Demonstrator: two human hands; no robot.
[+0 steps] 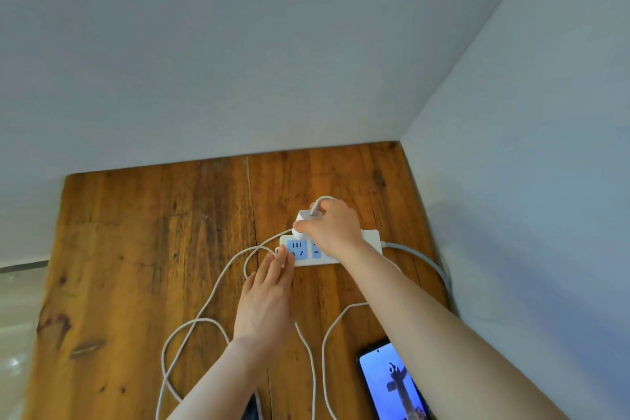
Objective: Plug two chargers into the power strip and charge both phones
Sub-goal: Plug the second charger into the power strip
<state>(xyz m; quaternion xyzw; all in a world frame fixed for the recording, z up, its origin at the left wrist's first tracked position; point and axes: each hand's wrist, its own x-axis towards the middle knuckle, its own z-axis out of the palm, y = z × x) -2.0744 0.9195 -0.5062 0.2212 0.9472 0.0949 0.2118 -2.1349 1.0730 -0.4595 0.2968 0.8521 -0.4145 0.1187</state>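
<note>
On wooden table [143, 249], white power strip [370, 236] with blue sockets, right hand [332, 227] gripping white charger [302, 219], left hand [269, 297] flat, unclenched

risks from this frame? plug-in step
1. The left hand only rests flat fingertips on the power strip end, so the strip may slide as the right hand handles the charger.
2. White cables loop around both forearms; pulling back could snag them and drag the lit phone.
</note>
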